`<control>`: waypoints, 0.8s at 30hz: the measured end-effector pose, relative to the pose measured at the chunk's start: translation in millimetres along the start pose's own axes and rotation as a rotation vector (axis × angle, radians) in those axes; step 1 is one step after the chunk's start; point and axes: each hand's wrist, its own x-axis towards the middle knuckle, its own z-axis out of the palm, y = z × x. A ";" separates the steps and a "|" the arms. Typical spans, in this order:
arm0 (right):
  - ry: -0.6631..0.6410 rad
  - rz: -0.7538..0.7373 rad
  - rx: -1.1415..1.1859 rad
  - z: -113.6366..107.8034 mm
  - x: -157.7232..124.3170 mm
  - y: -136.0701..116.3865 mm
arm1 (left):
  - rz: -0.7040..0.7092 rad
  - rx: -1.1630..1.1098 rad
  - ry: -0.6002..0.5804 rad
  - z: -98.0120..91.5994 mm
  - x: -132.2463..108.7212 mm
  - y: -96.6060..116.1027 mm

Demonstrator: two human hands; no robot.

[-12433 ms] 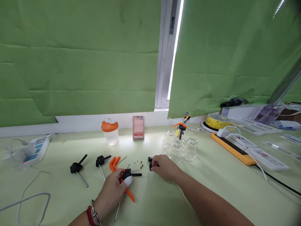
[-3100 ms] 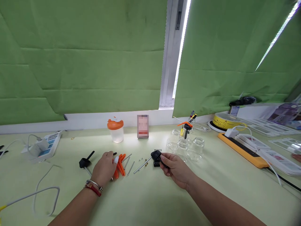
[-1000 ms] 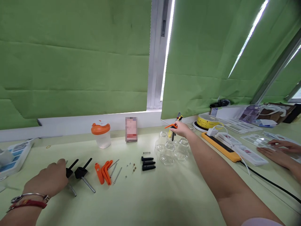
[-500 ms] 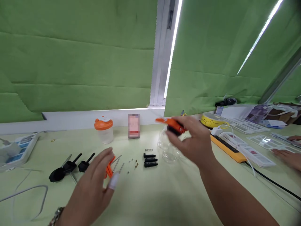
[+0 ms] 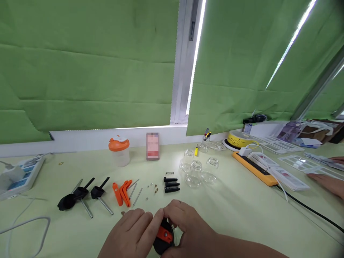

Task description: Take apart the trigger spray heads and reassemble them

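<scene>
Both my hands meet low at the front of the table around a black sprayer head with an orange trigger [image 5: 162, 237]. My left hand [image 5: 131, 233] pinches it from the left, my right hand [image 5: 188, 229] wraps it from the right. Beyond them lie three black sprayer heads with metal rods [image 5: 80, 195], several orange triggers [image 5: 121, 188], loose metal pins [image 5: 135, 191], tiny brass bits [image 5: 155, 187], three small black pieces [image 5: 171, 184] with a spring [image 5: 169, 173], and three small glass jars [image 5: 197, 170].
An orange-lidded plastic cup [image 5: 118, 151] and a small card [image 5: 152, 146] stand at the back. A power strip [image 5: 18, 175] with a grey cable [image 5: 24, 224] is at left. An orange strip [image 5: 255, 168], white trays and another person's hand [image 5: 329, 182] are at right.
My right hand carried the orange-and-black sprayer head from the jars down to the table front. My left hand left the parts at left and joined it on the piece.
</scene>
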 end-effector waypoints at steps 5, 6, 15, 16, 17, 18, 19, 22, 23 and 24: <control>-0.112 0.181 0.135 -13.4 -20.0 8.5 | -0.085 -0.119 -0.176 -7.2 3.6 -1.2; -0.134 0.247 0.164 -16.4 -25.1 13.2 | -0.126 -0.165 -0.228 -9.7 4.5 -2.3; -0.123 0.564 0.903 -12.9 -39.9 42.3 | -0.524 -0.647 -0.291 -5.2 8.0 -13.4; -0.120 0.582 0.982 -9.6 -38.0 40.2 | -0.549 -0.678 -0.242 -4.3 7.9 -13.1; -0.134 0.617 1.073 -5.8 -35.7 37.5 | -0.567 -0.693 -0.203 -4.0 7.6 -12.5; -0.161 0.670 1.160 -1.7 -33.4 34.5 | -0.576 -0.695 -0.177 -4.3 7.4 -11.8; -0.191 0.729 1.226 2.6 -31.0 31.4 | -0.579 -0.686 -0.164 -4.9 7.2 -11.1; -0.152 0.786 1.209 14.7 -25.8 22.9 | -0.603 -0.651 -0.146 -6.4 8.0 -10.4; -0.093 0.754 1.143 17.5 -25.3 20.7 | -0.619 -0.646 -0.126 -6.3 8.7 -10.4; -0.035 0.703 1.059 19.2 -25.4 19.2 | -0.633 -0.646 -0.104 -5.8 9.6 -10.3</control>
